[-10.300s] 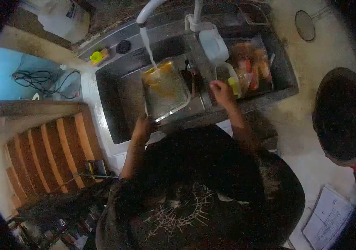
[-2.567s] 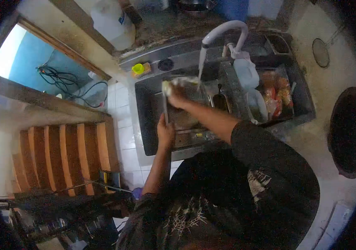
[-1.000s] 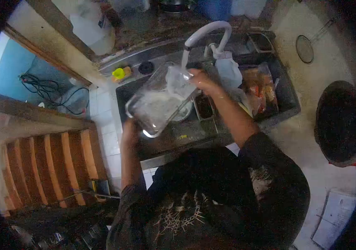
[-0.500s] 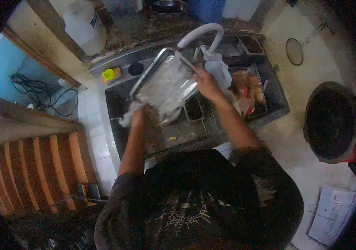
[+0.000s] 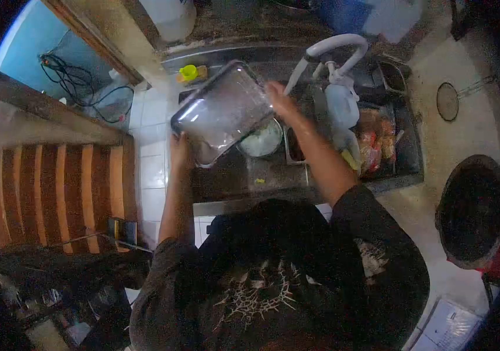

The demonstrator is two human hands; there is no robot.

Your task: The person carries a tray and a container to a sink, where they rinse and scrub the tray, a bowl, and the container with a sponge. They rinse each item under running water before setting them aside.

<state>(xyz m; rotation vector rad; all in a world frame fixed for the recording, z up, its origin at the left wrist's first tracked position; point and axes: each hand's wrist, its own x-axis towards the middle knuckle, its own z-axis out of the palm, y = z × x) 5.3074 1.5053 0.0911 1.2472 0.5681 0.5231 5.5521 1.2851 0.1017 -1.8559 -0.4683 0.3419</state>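
Observation:
A shiny rectangular metal tray (image 5: 223, 111) is held tilted over the sink, left of the faucet (image 5: 346, 44). My left hand (image 5: 182, 152) grips its lower left edge, with the fingers partly hidden behind it. My right hand (image 5: 281, 104) is closed on the tray's right side, near the faucet spout. Below the tray's right edge sits a round bowl (image 5: 263, 140) with something whitish in it. A small rectangular metal container (image 5: 295, 146) stands beside the bowl, partly covered by my right forearm.
The sink's right side holds a white plastic jug (image 5: 341, 105) and plastic-wrapped packages (image 5: 375, 143). A yellow item (image 5: 188, 73) lies on the back left ledge. A large dark tub (image 5: 473, 213) stands at the right, and a strainer (image 5: 447, 101) hangs on the wall.
The tray has moved left, out from under the spout, and tilted differently. Water that splashed off its lower end no longer shows. The head view has also shifted.

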